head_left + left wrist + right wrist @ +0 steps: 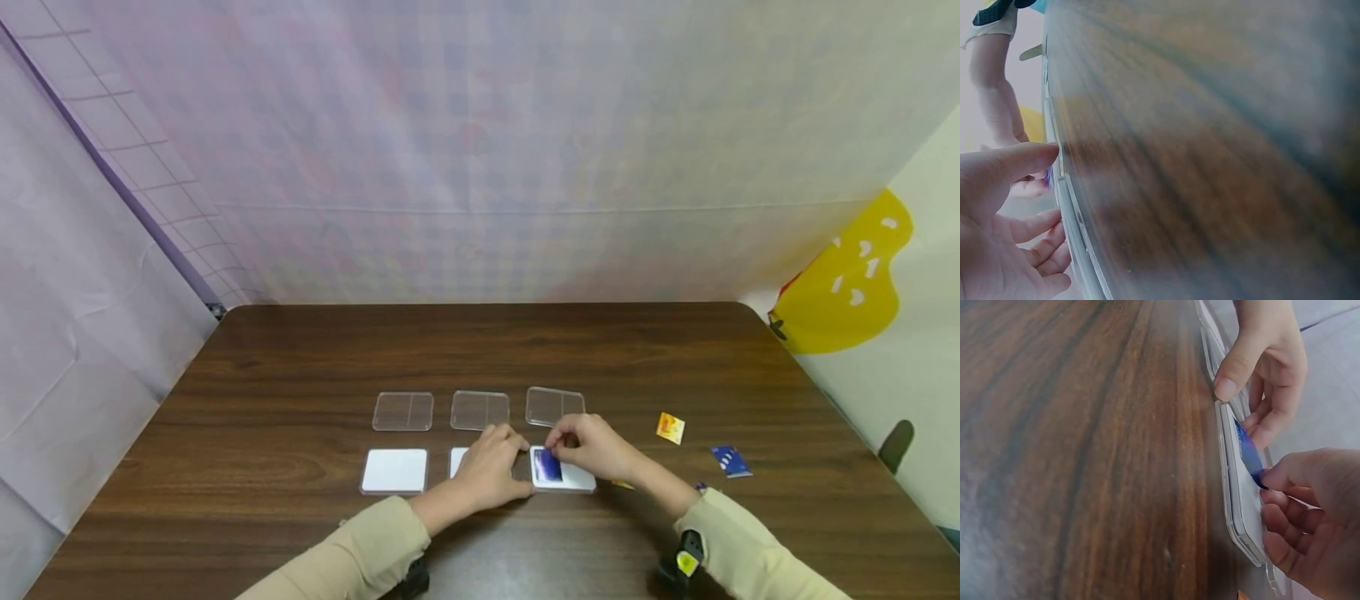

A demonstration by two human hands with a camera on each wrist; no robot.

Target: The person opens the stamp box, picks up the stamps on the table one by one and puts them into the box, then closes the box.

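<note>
My right hand [596, 446] pinches the edge of a small blue picture card [547, 466] between thumb and fingertips. In the right wrist view the card [1249, 450] bows upward over the white face of a flat clear-rimmed case [1244, 506]. It covers the left part of that case in the head view. My left hand [491, 467] lies over the middle white case [456, 458], its thumb touching the near left corner of the right one. In the left wrist view the left thumb and fingers [1038, 222] are spread along the case edges.
Another white case [394, 471] lies at left. Behind the row are three clear lids [403, 412]. To the right on the brown table [300, 350] lie an orange card [671, 427] and a blue card [731, 461]; more small pieces show partly under the right forearm.
</note>
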